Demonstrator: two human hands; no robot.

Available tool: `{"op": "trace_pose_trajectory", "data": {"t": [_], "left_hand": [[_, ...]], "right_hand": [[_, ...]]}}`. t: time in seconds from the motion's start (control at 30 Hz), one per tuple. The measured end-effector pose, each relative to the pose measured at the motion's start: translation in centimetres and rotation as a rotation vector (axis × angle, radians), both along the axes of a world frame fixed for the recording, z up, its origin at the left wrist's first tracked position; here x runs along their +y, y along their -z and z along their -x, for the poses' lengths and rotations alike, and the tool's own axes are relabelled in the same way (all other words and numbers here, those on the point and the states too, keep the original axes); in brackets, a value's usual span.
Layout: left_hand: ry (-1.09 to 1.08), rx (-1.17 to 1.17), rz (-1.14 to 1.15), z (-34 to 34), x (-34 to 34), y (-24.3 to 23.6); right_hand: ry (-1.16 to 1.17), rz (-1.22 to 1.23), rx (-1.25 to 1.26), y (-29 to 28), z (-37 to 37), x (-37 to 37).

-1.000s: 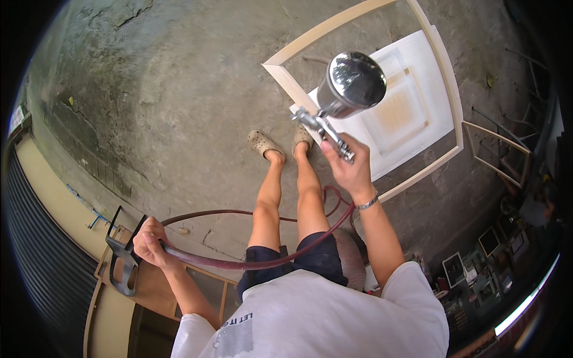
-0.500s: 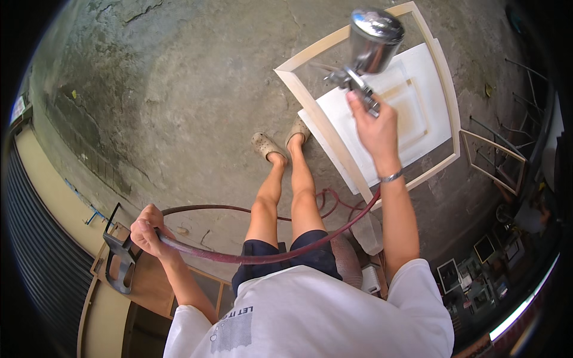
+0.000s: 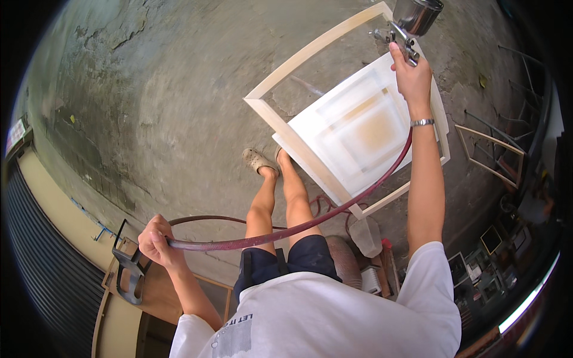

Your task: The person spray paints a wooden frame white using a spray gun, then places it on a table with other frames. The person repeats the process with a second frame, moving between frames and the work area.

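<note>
My right hand [image 3: 413, 80] is closed around the grip of a metal spray gun [image 3: 404, 39], which carries a shiny silver cup [image 3: 419, 13] on top, partly cut off by the picture's edge. The gun is over the far right part of a pale wooden frame [image 3: 316, 56]. Within that frame's outline lies a white board [image 3: 304, 128] with faint tan rectangular marks. A dark red hose [image 3: 280, 238] runs from below the gun in a wide curve to my left hand [image 3: 158, 240], whose fingers are wrapped round it at the left.
A wooden cabinet [image 3: 160, 289] with a grey-and-black tool [image 3: 128, 277] on it stands at the left. More hose [image 3: 322, 203] coils on the concrete floor [image 3: 173, 119] by my feet. A smaller wooden frame [image 3: 489, 146] and metal legs are at the right, near a grey block [image 3: 365, 237].
My right hand has carried the spray gun farther right and away from me, uncovering more of the white board. My left hand keeps its hold on the hose; the whole view has shifted slightly.
</note>
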State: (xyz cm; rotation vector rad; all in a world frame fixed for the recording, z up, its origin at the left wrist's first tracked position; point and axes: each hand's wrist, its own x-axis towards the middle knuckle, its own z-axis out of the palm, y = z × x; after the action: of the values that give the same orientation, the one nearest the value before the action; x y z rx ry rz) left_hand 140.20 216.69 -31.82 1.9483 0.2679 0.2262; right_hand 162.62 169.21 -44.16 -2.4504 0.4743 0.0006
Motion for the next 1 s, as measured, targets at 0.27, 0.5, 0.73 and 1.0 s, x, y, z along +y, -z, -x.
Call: {"op": "trace_pose_trajectory", "data": {"t": [0.27,0.5,0.73,1.0], "left_hand": [[0.064,0.020,-0.048,-1.8,-3.6,0.4],[0.079,0.024,-0.095,-2.1,-4.0,0.6],[0.001,0.029,0.015,0.5,-1.5,0.7],[-0.023,-0.004,-0.004,2.4,2.1,-1.0]], "right_hand": [[0.116,0.046,-0.143,2.3,-5.7,-7.8],[0.272,0.144,-0.314,0.9,-5.6,-11.5],[0.157,-0.115,0.053,-0.7,1.6,-1.6],[-0.137,-0.448,0.075,-0.6,12.7,10.0]]}}
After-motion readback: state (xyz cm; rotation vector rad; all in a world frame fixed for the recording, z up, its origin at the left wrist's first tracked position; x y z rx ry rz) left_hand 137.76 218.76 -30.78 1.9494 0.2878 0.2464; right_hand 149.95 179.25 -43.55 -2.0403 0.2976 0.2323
